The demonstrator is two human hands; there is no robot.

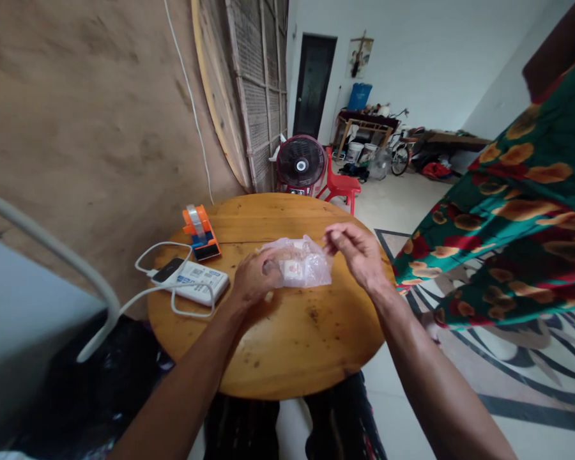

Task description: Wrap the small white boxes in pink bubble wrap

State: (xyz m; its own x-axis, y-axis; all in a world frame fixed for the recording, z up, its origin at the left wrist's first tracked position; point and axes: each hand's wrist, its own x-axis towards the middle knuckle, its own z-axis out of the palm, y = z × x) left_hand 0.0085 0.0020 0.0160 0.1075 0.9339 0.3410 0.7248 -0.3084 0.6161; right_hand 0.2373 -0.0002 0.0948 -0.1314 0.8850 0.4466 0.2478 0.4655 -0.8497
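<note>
A small pale package in clear bubble wrap (301, 263) lies on the round wooden table (287, 358). A reddish mark shows through the plastic. My left hand (256, 278) is closed on the package's left end, with the fingers partly hidden by the wrap. Just off its right end is my right hand (359, 252), with thumb and fingers pinched together. Whether anything thin is between those fingertips, or whether they touch the wrap's edge, I cannot make out.
At the table's back left stands an orange tape dispenser (200, 231). Nearer sits a white box (202, 284) with a dark device and a white cable on it. Behind are a fan (301, 165) and a red chair (341, 185). A person in patterned clothing (531, 211) stands at right.
</note>
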